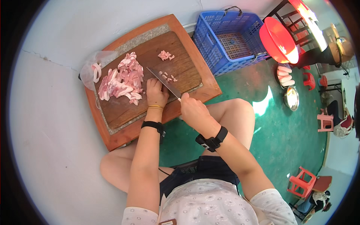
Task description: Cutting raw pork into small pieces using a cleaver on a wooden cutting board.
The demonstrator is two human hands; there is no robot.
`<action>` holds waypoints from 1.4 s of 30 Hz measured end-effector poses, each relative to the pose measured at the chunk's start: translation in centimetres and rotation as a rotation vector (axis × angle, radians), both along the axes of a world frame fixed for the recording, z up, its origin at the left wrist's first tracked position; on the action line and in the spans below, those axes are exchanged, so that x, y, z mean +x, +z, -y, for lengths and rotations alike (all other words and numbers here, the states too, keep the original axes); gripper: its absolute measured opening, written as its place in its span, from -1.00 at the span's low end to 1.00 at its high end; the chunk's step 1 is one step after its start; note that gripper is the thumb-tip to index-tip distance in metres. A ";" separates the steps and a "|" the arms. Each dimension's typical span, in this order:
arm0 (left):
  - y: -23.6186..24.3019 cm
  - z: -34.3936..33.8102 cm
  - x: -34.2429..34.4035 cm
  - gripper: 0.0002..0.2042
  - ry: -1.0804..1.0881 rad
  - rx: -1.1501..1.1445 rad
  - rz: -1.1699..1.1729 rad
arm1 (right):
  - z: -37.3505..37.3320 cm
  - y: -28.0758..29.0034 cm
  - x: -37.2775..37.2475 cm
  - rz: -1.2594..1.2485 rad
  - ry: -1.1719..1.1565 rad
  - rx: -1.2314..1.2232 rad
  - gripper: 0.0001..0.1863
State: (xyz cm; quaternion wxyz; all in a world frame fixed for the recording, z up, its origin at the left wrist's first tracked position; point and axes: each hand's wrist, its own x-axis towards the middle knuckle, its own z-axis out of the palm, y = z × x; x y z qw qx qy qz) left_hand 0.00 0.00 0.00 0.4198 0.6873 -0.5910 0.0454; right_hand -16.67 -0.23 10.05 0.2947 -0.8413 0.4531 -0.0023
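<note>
A wooden cutting board [125,112] lies on a low wood-framed table [206,90]. My right hand [195,113] grips a kitchen knife [167,83], its blade slanting up and left across the board. Close beside the blade, my left hand [156,93] rests on the board with fingers curled down; whatever lies under them is hidden. To its left is a large heap of raw meat strips [125,77], pink with white fat. Small cut meat pieces [168,77] lie just right of the blade, and a little pile of diced meat [165,55] sits farther back.
A clear plastic bag [88,71] hangs at the table's left corner by the wall. Behind right stands a blue plastic crate [225,63]. Farther right are a red basin [275,41], a metal bowl [291,98], pink stools [302,182] and other people [337,116] seated at a distance.
</note>
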 end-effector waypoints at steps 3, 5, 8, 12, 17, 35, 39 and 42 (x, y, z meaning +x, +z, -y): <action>0.1 0.1 0.0 -0.83 0.035 0.023 0.023 | -0.2 0.1 -0.8 -0.005 0.003 -0.001 -0.89; -0.2 0.0 -0.2 -0.84 0.044 -0.037 -0.007 | -0.8 0.9 -2.2 -0.070 -0.017 0.094 -0.87; 0.3 -0.1 -0.2 -0.84 0.028 -0.060 -0.037 | -0.8 1.6 -3.2 -0.049 -0.045 0.119 -0.84; 1.1 -0.2 -0.4 -0.85 0.083 -0.049 -0.115 | -1.1 1.2 -3.3 0.007 -0.097 0.099 -0.82; 0.5 -0.9 -0.2 -0.86 0.088 -0.040 -0.079 | -1.4 1.6 -2.8 -0.021 -0.017 0.077 -0.85; -0.3 -0.9 0.1 -0.84 0.068 0.018 0.039 | -0.1 0.5 -1.4 0.023 0.043 0.049 -0.88; 0.4 -0.6 -0.3 -0.84 0.130 0.035 -0.002 | -0.1 1.0 -1.5 -0.015 0.023 0.072 -0.89; 0.3 -0.3 -0.3 -0.86 0.137 0.005 -0.016 | -0.2 0.9 -1.6 -0.034 0.030 0.063 -0.89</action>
